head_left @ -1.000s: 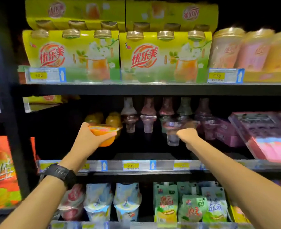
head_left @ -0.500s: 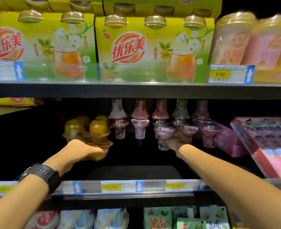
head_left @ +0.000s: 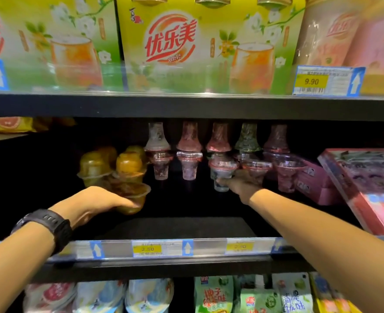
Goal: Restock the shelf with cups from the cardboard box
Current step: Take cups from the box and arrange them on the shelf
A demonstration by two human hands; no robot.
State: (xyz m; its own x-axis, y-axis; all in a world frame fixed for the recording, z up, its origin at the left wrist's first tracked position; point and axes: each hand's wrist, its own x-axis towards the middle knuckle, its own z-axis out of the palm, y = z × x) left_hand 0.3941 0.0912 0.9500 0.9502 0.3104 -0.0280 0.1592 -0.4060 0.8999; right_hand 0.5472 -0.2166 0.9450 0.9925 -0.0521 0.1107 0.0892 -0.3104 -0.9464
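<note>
Compared with a second ago, reaching deeper into the middle shelf [head_left: 186, 227] with both arms, and viewing it from closer in.

Gripping an orange cup [head_left: 133, 194] with the left hand [head_left: 93, 202] at 8 o'clock, fingers curled round its side. Held high in the opening before; now lowered and pushed back, just in front of the yellow cups [head_left: 92, 166] at its 11 o'clock. Cannot tell whether resting on the shelf floor.

Pinching the narrow foot of a clear cup [head_left: 222, 175] with the right hand [head_left: 240, 186] at 4 o'clock. Held out ahead of the row earlier; now drawn level with the pink cups [head_left: 286, 172], one of them just at its 3 o'clock, partly behind the knuckles.

Crowding the back from 12 to 2 o'clock: more such cups with upturned ones stacked on top. Hemming in the right side at 3 o'clock: small pink boxes [head_left: 317, 181] and a tilted flat box [head_left: 367, 188].

Overhead at 12 o'clock, yellow-green cartons [head_left: 168, 46], with a price tag [head_left: 312, 81] reading 9.90 at 1 o'clock. Along the front edge at 6 o'clock, a price strip [head_left: 186, 248]; below it, pouches [head_left: 213, 294]. Strapped on the left wrist, a black watch [head_left: 48, 224].
</note>
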